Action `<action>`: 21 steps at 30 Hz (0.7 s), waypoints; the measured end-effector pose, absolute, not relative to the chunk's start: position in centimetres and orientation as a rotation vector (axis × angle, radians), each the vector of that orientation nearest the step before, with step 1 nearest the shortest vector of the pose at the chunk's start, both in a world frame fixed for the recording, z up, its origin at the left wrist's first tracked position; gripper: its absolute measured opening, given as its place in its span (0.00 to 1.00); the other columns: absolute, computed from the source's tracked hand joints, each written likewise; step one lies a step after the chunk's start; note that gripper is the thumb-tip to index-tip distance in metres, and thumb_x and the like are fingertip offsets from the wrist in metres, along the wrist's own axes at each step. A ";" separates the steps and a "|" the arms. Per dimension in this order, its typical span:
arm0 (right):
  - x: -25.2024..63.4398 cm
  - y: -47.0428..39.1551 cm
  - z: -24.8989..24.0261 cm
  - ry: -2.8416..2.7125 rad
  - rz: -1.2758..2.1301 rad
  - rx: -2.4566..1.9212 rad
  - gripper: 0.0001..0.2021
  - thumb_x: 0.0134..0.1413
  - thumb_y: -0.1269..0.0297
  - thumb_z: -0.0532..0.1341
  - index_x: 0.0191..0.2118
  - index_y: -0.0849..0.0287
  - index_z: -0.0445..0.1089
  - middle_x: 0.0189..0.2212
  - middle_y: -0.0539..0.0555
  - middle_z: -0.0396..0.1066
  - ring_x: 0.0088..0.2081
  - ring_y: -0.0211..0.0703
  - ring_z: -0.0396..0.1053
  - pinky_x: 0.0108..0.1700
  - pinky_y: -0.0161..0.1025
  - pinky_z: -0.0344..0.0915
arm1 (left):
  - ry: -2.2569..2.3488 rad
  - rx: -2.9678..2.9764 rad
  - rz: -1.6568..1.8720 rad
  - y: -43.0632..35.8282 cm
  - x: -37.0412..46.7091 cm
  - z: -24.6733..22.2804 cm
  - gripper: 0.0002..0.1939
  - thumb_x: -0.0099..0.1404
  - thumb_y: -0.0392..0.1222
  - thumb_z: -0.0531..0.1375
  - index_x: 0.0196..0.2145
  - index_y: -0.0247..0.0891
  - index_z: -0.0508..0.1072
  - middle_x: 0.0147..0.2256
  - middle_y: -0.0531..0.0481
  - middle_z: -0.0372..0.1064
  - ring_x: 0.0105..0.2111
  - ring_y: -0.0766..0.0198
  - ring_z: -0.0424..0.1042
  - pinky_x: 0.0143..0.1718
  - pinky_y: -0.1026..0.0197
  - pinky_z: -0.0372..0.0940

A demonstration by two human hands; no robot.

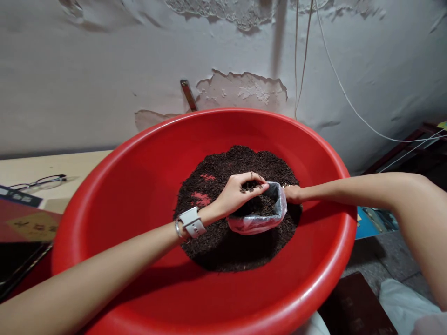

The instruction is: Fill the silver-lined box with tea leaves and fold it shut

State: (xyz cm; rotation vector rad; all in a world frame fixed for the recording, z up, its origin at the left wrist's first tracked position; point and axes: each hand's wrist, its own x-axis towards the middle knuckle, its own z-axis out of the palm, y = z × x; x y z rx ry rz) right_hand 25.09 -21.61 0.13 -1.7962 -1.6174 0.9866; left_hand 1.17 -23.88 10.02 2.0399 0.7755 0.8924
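Note:
A clear plastic bag (256, 224), its mouth upward, holds dark dried loose leaves (262, 207) that look like tea. My left hand (240, 188) curls over the bag's far left rim, thumb and fingers bent around it, with leaf bits stuck to the skin. My right hand (293, 193) is low at the bag's right side, near the leaf pile; its fingers are mostly hidden behind the bag. Beneath and around both hands a wide pile of the same leaves (223, 251) covers the middle of a big red plastic basin (132, 204).
Eyeglasses (45, 181) lie on a pale tabletop (80, 160) at left, beside a printed box (31, 214). White cables (344, 88) hang along the peeling wall (104, 70). A dark brown stool-like surface (356, 302) stands at lower right.

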 end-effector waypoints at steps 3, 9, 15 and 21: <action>24.4 -21.3 1.2 -2.066 0.755 -2.035 0.12 0.38 0.60 0.68 0.23 0.55 0.63 0.17 0.50 0.60 0.32 0.48 0.65 0.38 0.46 0.59 | 0.799 2.006 0.828 -24.0 1.1 10.3 0.16 0.60 0.51 0.59 0.31 0.34 0.74 0.26 0.51 0.71 0.29 0.64 0.69 0.31 0.64 0.63; 22.6 -19.2 6.3 -2.335 0.558 -2.062 0.13 0.49 0.60 0.61 0.39 0.61 0.63 0.34 0.64 0.70 0.40 0.56 0.69 0.40 0.46 0.61 | 0.729 2.063 0.789 -24.4 1.1 12.1 0.13 0.60 0.48 0.59 0.34 0.34 0.74 0.28 0.51 0.71 0.29 0.66 0.68 0.30 0.66 0.62; 22.0 -20.0 11.6 -2.420 0.407 -1.511 0.13 0.60 0.59 0.48 0.44 0.62 0.57 0.29 0.54 0.67 0.28 0.40 0.63 0.32 0.36 0.57 | 0.744 2.123 0.992 -24.6 0.8 14.1 0.11 0.60 0.45 0.60 0.36 0.35 0.73 0.35 0.49 0.71 0.30 0.68 0.68 0.30 0.67 0.63; 20.7 -22.6 12.6 -2.360 0.589 -0.988 0.12 0.59 0.55 0.50 0.39 0.60 0.58 0.26 0.48 0.63 0.27 0.35 0.60 0.32 0.34 0.57 | 0.790 2.103 1.044 -24.3 0.3 14.9 0.12 0.60 0.47 0.60 0.36 0.35 0.73 0.33 0.49 0.73 0.36 0.64 0.71 0.38 0.64 0.65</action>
